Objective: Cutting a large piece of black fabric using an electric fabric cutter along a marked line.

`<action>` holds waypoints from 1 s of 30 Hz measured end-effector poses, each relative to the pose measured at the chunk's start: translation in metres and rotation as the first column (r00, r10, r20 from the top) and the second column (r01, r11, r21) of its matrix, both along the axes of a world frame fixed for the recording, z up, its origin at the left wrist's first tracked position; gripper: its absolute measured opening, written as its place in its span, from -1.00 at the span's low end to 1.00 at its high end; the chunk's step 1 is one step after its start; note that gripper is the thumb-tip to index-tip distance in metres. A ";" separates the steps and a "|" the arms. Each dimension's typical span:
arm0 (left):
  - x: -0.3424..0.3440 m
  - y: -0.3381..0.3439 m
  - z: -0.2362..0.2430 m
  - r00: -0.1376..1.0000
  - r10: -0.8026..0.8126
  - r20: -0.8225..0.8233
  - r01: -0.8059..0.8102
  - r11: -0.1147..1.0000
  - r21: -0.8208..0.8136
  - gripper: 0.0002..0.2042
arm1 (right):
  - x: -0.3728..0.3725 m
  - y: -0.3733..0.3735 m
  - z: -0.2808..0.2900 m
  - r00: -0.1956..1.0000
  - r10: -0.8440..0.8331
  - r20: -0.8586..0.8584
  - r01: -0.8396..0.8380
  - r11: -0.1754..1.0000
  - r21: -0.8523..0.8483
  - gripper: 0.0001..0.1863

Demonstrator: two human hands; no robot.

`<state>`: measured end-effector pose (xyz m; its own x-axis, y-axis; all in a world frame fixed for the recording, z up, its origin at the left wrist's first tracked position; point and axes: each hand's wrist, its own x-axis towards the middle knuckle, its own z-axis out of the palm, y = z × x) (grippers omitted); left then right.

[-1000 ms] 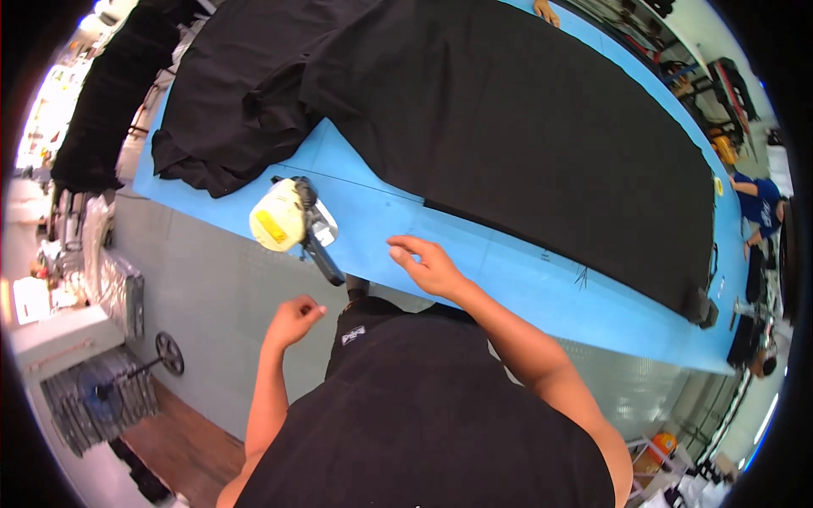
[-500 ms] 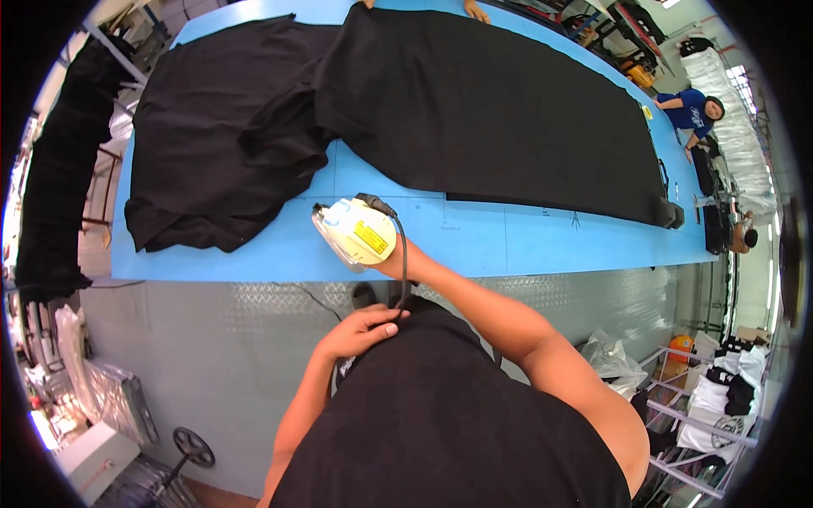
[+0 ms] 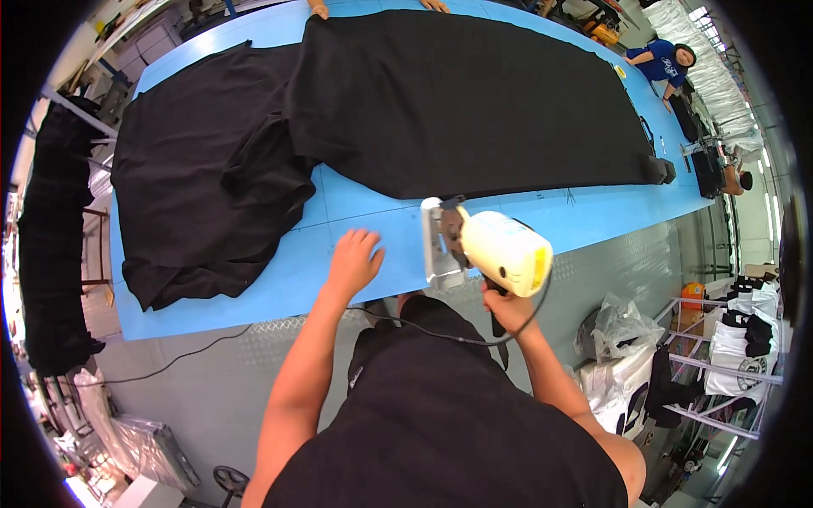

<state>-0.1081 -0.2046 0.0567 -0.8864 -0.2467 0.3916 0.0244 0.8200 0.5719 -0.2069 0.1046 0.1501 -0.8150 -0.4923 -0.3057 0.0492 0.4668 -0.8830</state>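
My right hand (image 3: 508, 306) grips the black handle of a cream-coloured electric fabric cutter (image 3: 504, 245). The cutter is held up at the table's near side, its metal foot (image 3: 440, 254) toward the left. A dark cord hangs from it and crosses in front of my body. Holding nothing, my left hand (image 3: 354, 261) is over the blue table (image 3: 385, 216), fingers loosely stretched forward. Beyond both hands lies black fabric: a smooth layered spread (image 3: 474, 102) to the right and a rumpled, folded part (image 3: 203, 169) to the left.
At the far edge, another person's hands (image 3: 318, 8) touch the fabric. A person in a blue shirt (image 3: 660, 63) leans at the right end. A black block (image 3: 660, 170) sits on the fabric's right corner. The cord (image 3: 212, 343) trails left above the floor. A rack with garments (image 3: 737, 364) stands right.
The cutter has swung right and turned, so its metal foot now shows. My left hand has left the cord near my waist and moved forward over the table. My view has shifted.
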 end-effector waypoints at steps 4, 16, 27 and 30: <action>-0.110 0.007 -0.018 0.990 -0.141 0.023 0.142 0.954 -0.263 -0.78 | 0.006 0.019 0.012 0.954 -0.242 0.174 0.253 0.966 -0.043 -0.80; -0.165 -0.006 -0.075 0.901 -0.274 0.337 0.363 0.901 -0.237 -0.89 | -0.021 0.035 -0.010 0.973 0.020 -0.229 0.024 0.982 0.187 -0.96; -0.162 -0.008 -0.052 0.962 -0.268 0.059 0.274 0.947 -0.164 -0.89 | -0.033 0.018 -0.006 0.995 -0.068 0.077 0.054 0.983 0.174 -0.63; -0.163 -0.015 -0.068 0.925 -0.296 0.237 0.355 0.896 -0.268 -0.91 | -0.031 0.016 -0.006 0.993 -0.075 0.093 0.058 0.982 0.180 -0.63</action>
